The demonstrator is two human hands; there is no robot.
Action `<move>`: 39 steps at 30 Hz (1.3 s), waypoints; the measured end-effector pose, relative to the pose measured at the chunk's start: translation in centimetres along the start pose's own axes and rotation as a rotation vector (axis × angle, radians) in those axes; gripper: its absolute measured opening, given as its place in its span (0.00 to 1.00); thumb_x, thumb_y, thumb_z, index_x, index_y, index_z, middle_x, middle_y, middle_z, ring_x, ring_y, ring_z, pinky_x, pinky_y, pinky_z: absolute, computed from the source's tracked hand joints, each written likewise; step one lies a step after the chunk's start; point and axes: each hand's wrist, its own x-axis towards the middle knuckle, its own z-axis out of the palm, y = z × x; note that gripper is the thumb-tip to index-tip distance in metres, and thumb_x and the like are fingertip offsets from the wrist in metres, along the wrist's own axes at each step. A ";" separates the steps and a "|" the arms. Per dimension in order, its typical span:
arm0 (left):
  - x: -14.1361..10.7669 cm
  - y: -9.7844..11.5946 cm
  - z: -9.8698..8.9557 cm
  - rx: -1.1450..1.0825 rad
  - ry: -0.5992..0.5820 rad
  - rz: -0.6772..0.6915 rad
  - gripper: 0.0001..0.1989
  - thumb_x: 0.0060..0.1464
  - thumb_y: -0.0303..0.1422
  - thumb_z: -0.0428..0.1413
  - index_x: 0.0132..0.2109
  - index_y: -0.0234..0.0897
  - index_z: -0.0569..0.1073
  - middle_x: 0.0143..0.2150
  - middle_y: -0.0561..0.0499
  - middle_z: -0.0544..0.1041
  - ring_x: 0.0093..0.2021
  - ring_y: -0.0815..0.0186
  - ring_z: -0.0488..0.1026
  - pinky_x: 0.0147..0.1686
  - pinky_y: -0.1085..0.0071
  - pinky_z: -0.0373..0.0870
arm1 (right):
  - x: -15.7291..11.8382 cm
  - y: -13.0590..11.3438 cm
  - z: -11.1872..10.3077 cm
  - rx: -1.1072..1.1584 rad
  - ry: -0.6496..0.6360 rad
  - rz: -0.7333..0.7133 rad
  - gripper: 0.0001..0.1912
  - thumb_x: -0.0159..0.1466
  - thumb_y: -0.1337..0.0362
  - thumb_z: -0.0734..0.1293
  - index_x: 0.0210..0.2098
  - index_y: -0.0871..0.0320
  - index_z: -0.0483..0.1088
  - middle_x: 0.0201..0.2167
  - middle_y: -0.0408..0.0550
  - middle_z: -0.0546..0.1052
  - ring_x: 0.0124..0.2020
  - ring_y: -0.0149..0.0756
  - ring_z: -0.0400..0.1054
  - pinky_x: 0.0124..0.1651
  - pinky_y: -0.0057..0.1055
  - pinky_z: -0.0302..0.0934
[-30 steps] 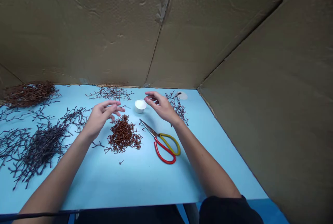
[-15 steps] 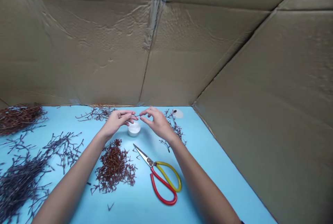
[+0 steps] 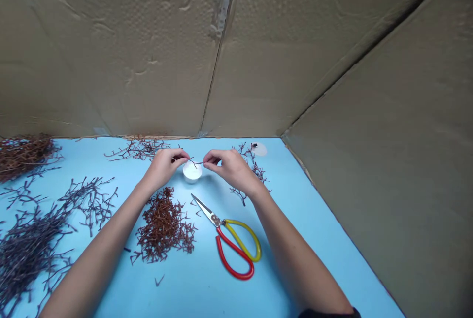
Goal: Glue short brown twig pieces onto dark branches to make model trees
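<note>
Neatly centred over the bench (image 3: 207,288): a thin dark twig (image 3: 194,162), pinched between left hand (image 3: 162,168) and right hand (image 3: 231,170), just above a white cup (image 3: 192,171). Fingers (image 3: 210,156) of both hands narrow and curled, closed on the twig's two ends, with the finest contact hard to make out at this size. Probably a two-handed grip for steadiness, a twig this slight being easy to drop, and the cup likely within reach for that reason; inside it, nothing but white visible. Beyond the right hand, a sparse dark sprig (image 3: 251,168) and a pale disc (image 3: 259,148). Near the cup, scissors (image 3: 216,220) with red and yellow handles, blades pointing far and left, handy for either hand. Nearer the left hand, a heap of short brown twigs (image 3: 162,227), seemingly kept apart from the long dark branches (image 3: 29,254) at left and a brown tangle (image 3: 24,158) at far left. Cardboard walls (image 3: 221,52) closing off the far and right sides.
</note>
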 end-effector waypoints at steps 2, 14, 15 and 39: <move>0.0 0.0 0.0 0.067 -0.017 0.037 0.06 0.64 0.29 0.63 0.39 0.41 0.85 0.41 0.48 0.88 0.43 0.56 0.83 0.48 0.60 0.72 | 0.0 -0.2 0.0 -0.075 -0.052 0.032 0.05 0.68 0.68 0.73 0.38 0.51 0.82 0.35 0.42 0.87 0.38 0.38 0.81 0.43 0.33 0.67; -0.2 0.1 1.6 0.293 -0.073 0.144 0.07 0.65 0.25 0.63 0.42 0.43 0.83 0.43 0.51 0.87 0.47 0.56 0.79 0.54 0.57 0.70 | -0.5 -0.6 -0.5 -0.326 -0.134 0.093 0.06 0.70 0.67 0.71 0.38 0.51 0.79 0.35 0.42 0.85 0.34 0.36 0.75 0.36 0.32 0.55; -0.2 0.0 1.6 0.297 -0.071 0.143 0.07 0.65 0.25 0.63 0.42 0.43 0.83 0.43 0.51 0.87 0.47 0.55 0.79 0.54 0.57 0.71 | -0.5 -0.6 -0.5 -0.326 -0.133 0.092 0.06 0.70 0.67 0.71 0.38 0.51 0.80 0.35 0.42 0.85 0.34 0.36 0.75 0.36 0.32 0.55; 0.1 -0.5 1.6 0.453 -0.079 0.129 0.07 0.70 0.32 0.61 0.44 0.40 0.84 0.44 0.45 0.83 0.49 0.52 0.73 0.51 0.57 0.70 | -0.7 -0.8 -0.9 -0.304 -0.125 0.112 0.13 0.71 0.67 0.67 0.39 0.55 0.85 0.31 0.50 0.85 0.33 0.39 0.76 0.37 0.33 0.58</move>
